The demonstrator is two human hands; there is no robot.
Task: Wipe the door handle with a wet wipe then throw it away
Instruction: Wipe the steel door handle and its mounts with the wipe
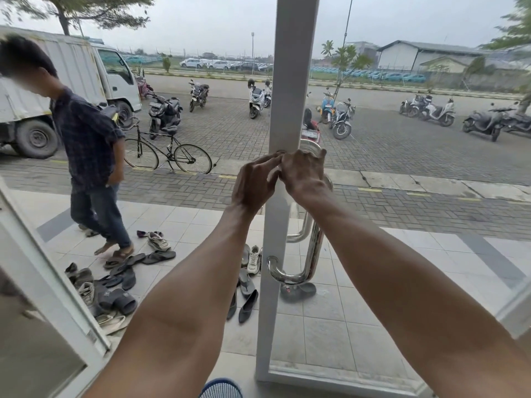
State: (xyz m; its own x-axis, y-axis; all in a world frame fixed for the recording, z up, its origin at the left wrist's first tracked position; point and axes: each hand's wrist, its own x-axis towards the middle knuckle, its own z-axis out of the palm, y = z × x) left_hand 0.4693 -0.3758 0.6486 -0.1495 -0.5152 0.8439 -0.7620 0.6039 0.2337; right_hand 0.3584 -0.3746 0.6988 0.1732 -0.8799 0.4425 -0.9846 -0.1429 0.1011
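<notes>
The door handle (311,248) is a polished steel bar running upright along the white door frame (283,110), its lower end curving back into the frame low down and its upper end hidden behind your hands. Your right hand (303,172) is curled over the top of that bar, back of the hand toward you, fingers bent around the metal. Your left hand (254,182) is raised just beside it, against the frame, fingers loosely spread and the fingertips (277,158) meeting the right hand's knuckles. The wet wipe may be tucked under the right palm, but you cannot make it out from this angle, so what either hand has hold of beyond the handle is unclear.

Through the glass and the open doorway, a scatter of sandals and shoes (115,285) lies on the tiled porch. A person in a dark checked shirt (86,139) is stepping among them at the left. Beyond stand a bicycle (168,152), parked scooters (342,119) and a white truck (71,81).
</notes>
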